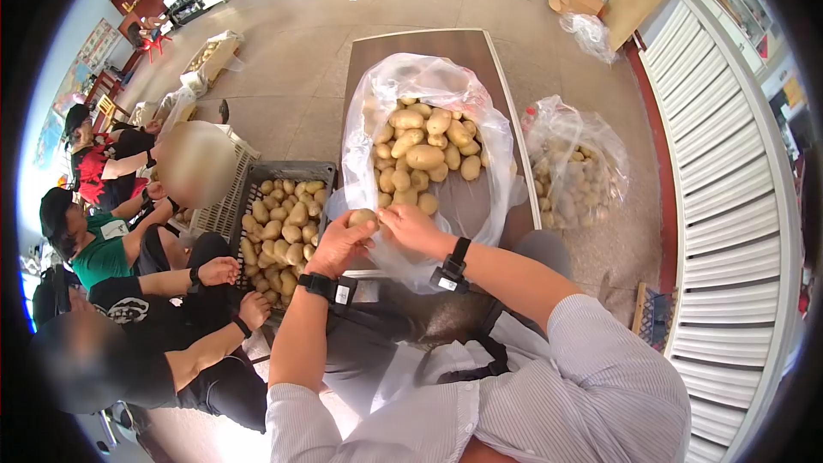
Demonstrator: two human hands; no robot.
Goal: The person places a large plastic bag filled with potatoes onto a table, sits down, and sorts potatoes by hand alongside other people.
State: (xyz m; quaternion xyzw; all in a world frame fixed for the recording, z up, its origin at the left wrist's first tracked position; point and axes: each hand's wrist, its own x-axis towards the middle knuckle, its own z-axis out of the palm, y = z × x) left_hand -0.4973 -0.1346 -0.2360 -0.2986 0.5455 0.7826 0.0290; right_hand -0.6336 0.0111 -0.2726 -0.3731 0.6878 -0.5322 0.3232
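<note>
My left hand (340, 240) is closed round a potato (363, 219) at the near edge of a clear plastic bag (493, 133). Close against that potato's right side is my right hand (413, 230), its fingers pinched together; what they hold, if anything, is hidden. The bag lies wide open on a brown table (411, 43), with a heap of potatoes (424, 156) inside it. To the left of my left hand stands a black plastic crate (249, 173) filled with potatoes (283, 227).
A second clear bag of potatoes (579, 176) sits on the floor right of the table, near a white radiator (720, 231). Several people sit along the left; one co-worker's hand (219, 272) is beside the black crate. A pale crate (225, 197) stands behind it.
</note>
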